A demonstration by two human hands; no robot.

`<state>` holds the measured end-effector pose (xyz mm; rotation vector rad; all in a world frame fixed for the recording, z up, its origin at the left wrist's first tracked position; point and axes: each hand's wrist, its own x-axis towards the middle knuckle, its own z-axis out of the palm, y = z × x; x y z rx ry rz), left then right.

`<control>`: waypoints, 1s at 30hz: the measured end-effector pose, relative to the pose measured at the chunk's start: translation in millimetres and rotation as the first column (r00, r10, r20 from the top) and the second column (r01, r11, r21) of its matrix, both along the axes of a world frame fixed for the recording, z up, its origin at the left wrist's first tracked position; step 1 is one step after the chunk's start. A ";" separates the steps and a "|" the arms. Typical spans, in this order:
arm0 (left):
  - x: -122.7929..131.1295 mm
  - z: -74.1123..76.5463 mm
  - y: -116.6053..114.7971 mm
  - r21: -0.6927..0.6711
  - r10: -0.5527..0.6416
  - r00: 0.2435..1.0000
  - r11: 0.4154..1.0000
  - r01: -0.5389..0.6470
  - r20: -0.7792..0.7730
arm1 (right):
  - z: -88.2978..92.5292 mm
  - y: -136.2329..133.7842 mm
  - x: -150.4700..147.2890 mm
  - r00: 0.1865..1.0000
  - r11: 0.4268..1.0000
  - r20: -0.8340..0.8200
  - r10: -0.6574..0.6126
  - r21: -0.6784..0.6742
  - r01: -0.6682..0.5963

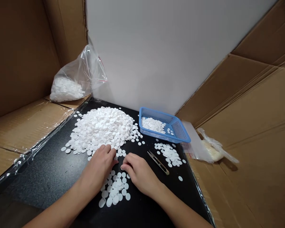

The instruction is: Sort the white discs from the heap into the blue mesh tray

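A large heap of small white discs [104,126] lies on the black tabletop [54,177]. My left hand [102,164] is at the heap's front edge, fingers curled down and closed, its fingertips partly hidden. Just to its right, my right hand [139,172] has its thumb and fingers bent together. What either hand pinches, if anything, is hidden. Between and below the hands lies a smaller group of white discs [116,190], some overlapping. A few loose discs [120,153] sit between the heap and my right hand.
A blue mesh basket [165,137] holds more discs. In front of it are a scattered disc group [171,155] and thread snips [158,163]. A clear bag of discs [67,88] stands at the back left; another plastic bag [213,150] lies right. Cardboard walls [258,126] flank the table.
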<state>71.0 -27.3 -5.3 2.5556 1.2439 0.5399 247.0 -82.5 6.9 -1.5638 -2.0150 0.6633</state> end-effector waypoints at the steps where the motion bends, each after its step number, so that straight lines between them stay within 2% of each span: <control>1: 0.0 -0.5 0.4 -0.011 0.002 1.000 1.000 -0.002 0.013 | 0.3 0.8 2.4 0.998 0.999 -0.046 -0.040 -0.023 0.039; 5: -4.3 -0.2 0.5 -0.065 0.004 0.997 0.998 0.001 0.079 | 1.7 3.7 12.0 0.988 0.987 -0.041 -0.149 -0.065 0.146; 8: -7.9 4.7 -0.3 -0.102 -0.019 0.991 0.994 0.032 0.132 | 3.4 4.8 16.6 0.987 0.982 0.013 -0.159 -0.106 0.159; 12: -10.4 9.2 -3.1 -0.106 -0.051 0.989 0.992 0.065 0.136 | 4.7 7.1 22.5 0.982 0.980 -0.023 -0.186 -0.081 0.183; 19: -11.6 -1.0 -4.8 -0.095 -0.092 0.985 0.990 0.107 0.146 | 0.2 11.2 21.4 0.988 0.988 -0.057 -0.147 -0.057 0.143; 24: -15.3 0.2 -5.6 -0.149 -0.067 0.982 0.984 0.094 0.176 | -0.4 11.4 18.6 0.981 0.991 -0.139 -0.137 -0.026 0.135; 27: -16.2 2.6 -6.1 -0.169 -0.041 0.981 0.983 0.074 0.191 | -1.7 11.0 16.1 0.962 0.988 -0.230 -0.145 -0.087 0.128; 30: -13.8 4.3 -5.8 -0.154 -0.025 0.991 0.987 0.045 0.131 | -4.7 11.2 11.8 0.953 0.987 -0.270 -0.137 -0.120 0.108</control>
